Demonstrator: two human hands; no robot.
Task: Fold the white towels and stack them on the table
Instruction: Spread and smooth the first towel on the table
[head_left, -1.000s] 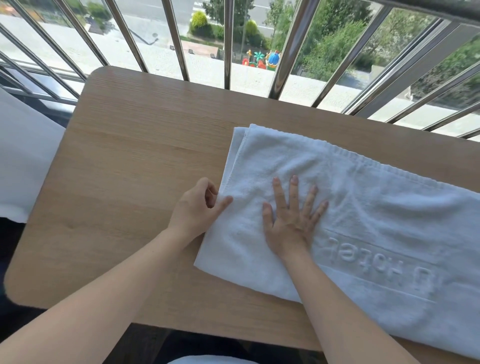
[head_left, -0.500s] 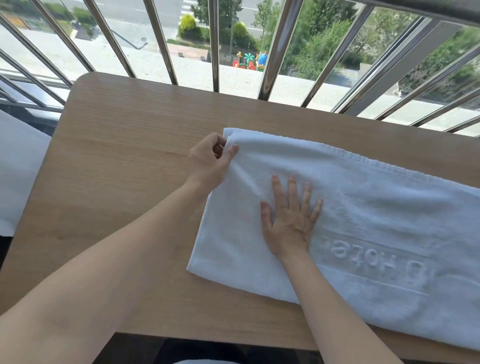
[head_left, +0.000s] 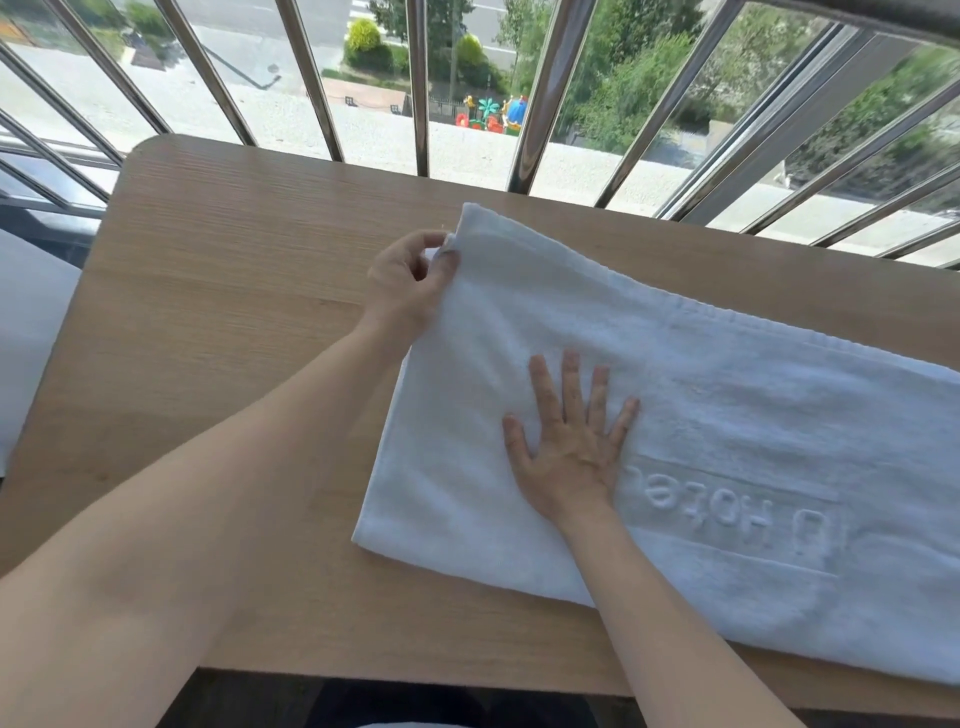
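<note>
Where the folded white hotel towel (head_left: 727, 395) lies across the right half of the wooden table (head_left: 223, 270), its right end runs out of view and its near edge sits close to the table's front edge. The left hand (head_left: 408, 291) pinches the towel's far left corner between thumb and curled fingers. The right hand (head_left: 569, 447) presses flat on the cloth, fingers straight and spread apart. Bare tabletop opens to the left; a steel railing (head_left: 545, 88) stands just past the far edge.

Nubby terry-cloth towel (head_left: 727, 415), matt wood-grain table (head_left: 234, 249), glossy metal bars (head_left: 545, 93).
</note>
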